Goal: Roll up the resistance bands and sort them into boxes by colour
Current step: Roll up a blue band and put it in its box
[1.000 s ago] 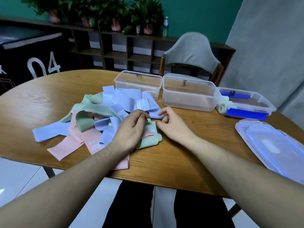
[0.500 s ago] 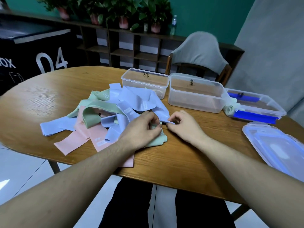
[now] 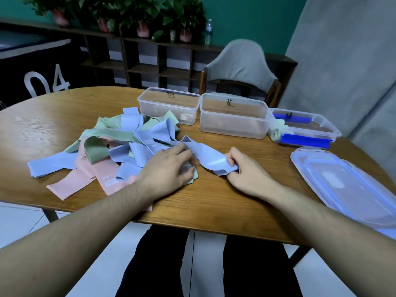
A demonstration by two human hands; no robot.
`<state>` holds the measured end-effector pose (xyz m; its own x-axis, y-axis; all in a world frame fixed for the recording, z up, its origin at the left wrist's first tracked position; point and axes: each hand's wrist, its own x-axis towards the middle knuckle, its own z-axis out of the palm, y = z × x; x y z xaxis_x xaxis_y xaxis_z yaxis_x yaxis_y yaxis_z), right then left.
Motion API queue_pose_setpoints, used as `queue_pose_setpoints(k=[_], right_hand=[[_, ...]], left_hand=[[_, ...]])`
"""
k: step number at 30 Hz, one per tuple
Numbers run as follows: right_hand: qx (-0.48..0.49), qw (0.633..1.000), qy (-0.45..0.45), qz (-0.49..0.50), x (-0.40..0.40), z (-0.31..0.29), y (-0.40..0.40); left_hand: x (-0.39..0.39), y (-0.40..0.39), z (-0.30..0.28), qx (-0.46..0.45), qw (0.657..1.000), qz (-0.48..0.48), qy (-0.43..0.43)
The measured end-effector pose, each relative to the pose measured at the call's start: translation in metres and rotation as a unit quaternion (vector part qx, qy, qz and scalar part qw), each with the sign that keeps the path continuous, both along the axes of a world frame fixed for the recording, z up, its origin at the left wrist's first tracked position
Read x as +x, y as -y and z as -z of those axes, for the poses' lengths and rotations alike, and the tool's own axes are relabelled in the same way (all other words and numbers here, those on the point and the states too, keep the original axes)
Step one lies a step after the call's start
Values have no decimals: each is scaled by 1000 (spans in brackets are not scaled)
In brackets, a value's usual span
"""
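A tangled pile of blue, green and pink resistance bands lies on the wooden table. One blue band stretches out of the pile to the right. My right hand pinches its free end. My left hand rests on the pile's right edge with fingers curled over the same blue band. Three clear boxes stand behind: a left box, a middle box, and a right box with blue clips; a rolled green band sits against the right box.
A stack of clear lids lies at the table's right edge. A grey-covered chair stands behind the boxes. Dark shelves with potted plants line the back wall. The table's front edge runs just below my wrists.
My right hand took hold of a blue band's end and drew it rightwards out of the pile. My left hand stayed on the pile. The view shifted closer.
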<state>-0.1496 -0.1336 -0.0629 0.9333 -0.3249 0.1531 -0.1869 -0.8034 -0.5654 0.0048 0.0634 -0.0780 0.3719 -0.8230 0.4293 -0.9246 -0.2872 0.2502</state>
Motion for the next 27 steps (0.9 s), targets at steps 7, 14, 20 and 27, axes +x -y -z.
queue_pose_setpoints(k=[7, 14, 20, 27], right_hand=[[18, 1000, -9, 9, -2, -15, -9], [20, 998, -55, 36, 45, -25, -31], [-22, 994, -95, 55, 39, -24, -36], [10, 992, -66, 106, -4, -25, -11]], left_hand=[[-6, 0, -1, 23, 998, 8, 65], [-11, -2, -2, 3, 994, 53, 96], [-14, -3, -4, 14, 995, 68, 66], [-13, 0, -10, 74, 989, 75, 105]])
